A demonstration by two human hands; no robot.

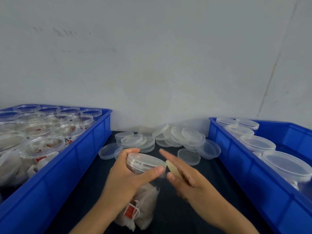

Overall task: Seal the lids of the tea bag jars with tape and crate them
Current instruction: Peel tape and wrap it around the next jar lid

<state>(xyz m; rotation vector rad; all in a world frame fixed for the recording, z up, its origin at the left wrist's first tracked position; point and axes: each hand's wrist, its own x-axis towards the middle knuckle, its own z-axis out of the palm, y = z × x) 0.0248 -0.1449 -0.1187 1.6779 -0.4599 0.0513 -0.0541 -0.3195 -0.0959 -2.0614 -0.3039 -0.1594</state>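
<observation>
Gripping a clear jar (143,168) near its lidded top, the left hand (128,176) curls its fingers (130,152) over the far side and lays its thumb along the near side, holding the jar tilted above the dark worktop (189,217). Tea bags (141,208) with a red tag fill the jar's lower part, which shows below the wrist. The right hand (187,179) sits just beside the lid's (145,158) right edge, fingers mostly straight, with a pale strip of tape (173,169) pinched between thumb and fingers; the strip's far end meets the lid's rim. Behind the hands a heap of loose lids (162,139) lies on the worktop against the wall (152,56). At the left a blue crate (70,149) holds open jars (43,144) with tea bags inside, none lidded as far as can be seen. At the right a second blue crate (244,166) holds lidded jars (258,143) standing in a row along its near wall.
</observation>
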